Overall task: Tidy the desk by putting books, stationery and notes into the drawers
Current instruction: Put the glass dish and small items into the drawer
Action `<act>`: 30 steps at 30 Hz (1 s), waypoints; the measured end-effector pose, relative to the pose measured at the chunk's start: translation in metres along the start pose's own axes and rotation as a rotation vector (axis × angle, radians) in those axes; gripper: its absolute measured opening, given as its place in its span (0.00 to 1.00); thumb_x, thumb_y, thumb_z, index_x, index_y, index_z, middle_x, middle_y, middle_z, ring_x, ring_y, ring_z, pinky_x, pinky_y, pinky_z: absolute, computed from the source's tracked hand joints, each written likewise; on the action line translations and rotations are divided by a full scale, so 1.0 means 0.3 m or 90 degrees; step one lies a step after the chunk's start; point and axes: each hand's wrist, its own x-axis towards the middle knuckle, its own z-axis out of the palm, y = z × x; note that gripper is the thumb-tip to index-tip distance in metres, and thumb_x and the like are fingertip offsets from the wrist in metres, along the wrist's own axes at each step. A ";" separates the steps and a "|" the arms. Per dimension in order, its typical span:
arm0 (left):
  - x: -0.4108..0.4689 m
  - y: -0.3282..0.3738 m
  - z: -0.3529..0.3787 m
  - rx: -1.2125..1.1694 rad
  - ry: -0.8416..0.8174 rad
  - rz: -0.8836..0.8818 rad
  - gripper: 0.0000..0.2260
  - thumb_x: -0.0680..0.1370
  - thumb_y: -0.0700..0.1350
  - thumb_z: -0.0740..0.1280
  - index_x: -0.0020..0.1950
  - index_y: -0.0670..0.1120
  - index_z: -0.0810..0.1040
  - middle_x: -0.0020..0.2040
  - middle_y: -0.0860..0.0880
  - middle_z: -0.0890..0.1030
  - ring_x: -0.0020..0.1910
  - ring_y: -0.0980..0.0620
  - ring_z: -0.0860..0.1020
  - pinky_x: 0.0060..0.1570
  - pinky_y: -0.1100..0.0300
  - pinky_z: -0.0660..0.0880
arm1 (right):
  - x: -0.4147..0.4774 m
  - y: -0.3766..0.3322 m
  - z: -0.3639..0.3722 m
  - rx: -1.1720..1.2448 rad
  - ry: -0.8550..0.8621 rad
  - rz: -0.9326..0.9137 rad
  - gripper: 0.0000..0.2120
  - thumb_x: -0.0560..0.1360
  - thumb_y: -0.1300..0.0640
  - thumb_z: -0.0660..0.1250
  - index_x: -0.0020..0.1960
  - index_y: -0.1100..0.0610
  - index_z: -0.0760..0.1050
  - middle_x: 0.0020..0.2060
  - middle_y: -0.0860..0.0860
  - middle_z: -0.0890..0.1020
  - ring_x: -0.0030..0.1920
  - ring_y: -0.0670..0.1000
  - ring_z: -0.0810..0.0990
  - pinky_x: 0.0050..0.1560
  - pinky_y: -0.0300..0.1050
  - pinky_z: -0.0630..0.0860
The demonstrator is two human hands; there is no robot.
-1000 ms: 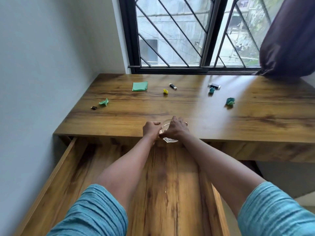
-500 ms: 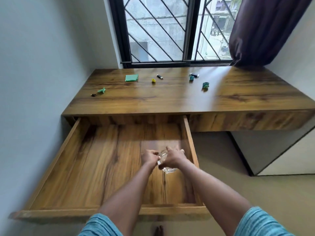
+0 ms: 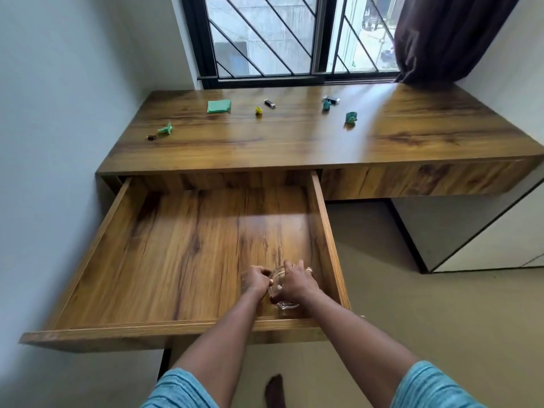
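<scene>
The wooden desk (image 3: pixel 294 148) spans the middle of the frame beneath a barred window (image 3: pixel 279 39) at top centre, with a dark curtain (image 3: pixel 435 39) bunched at the upper right. Below the desktop's left part the open drawer (image 3: pixel 164 260) fills the centre and left of the frame, its bare wooden floor showing; to its right a second drawer front (image 3: pixel 412 184) sits flush under the desktop.

Two bare forearms in blue sleeves (image 3: pixel 176 390) rise from the bottom edge to the drawer's lower right corner. There the left hand (image 3: pixel 254 282) and right hand (image 3: pixel 294 282) meet on a clear glass dish (image 3: pixel 285 305). It is inside the drawer, near the front rim and the right wall; whether it touches the floor I cannot tell. The left hand's fingers curl against the dish's left rim; the right hand lies over the top with fingers curled round the far edge and thumb at the near side; the hands are slightly blurred.

On the desktop, in the upper part of the frame, lie:
- a flat green note pad (image 3: pixel 218 106)
- a teal crumpled paper (image 3: pixel 351 117)
- a second teal crumple (image 3: pixel 326 105), touching a silver object (image 3: pixel 331 99)
- a green crumpled paper (image 3: pixel 165 130), left of centre
- a black-and-silver stick (image 3: pixel 269 103)
- a yellow scrap (image 3: pixel 258 111)
- a tiny dark object (image 3: pixel 151 137), just left of the green crumple
</scene>
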 end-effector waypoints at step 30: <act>-0.009 0.606 0.344 0.177 0.208 0.375 0.16 0.82 0.46 0.54 0.65 0.44 0.75 0.59 0.42 0.80 0.59 0.45 0.78 0.56 0.55 0.74 | 0.085 0.341 -0.565 -0.099 0.246 -0.120 0.14 0.81 0.59 0.51 0.61 0.61 0.72 0.62 0.58 0.72 0.65 0.58 0.68 0.66 0.48 0.65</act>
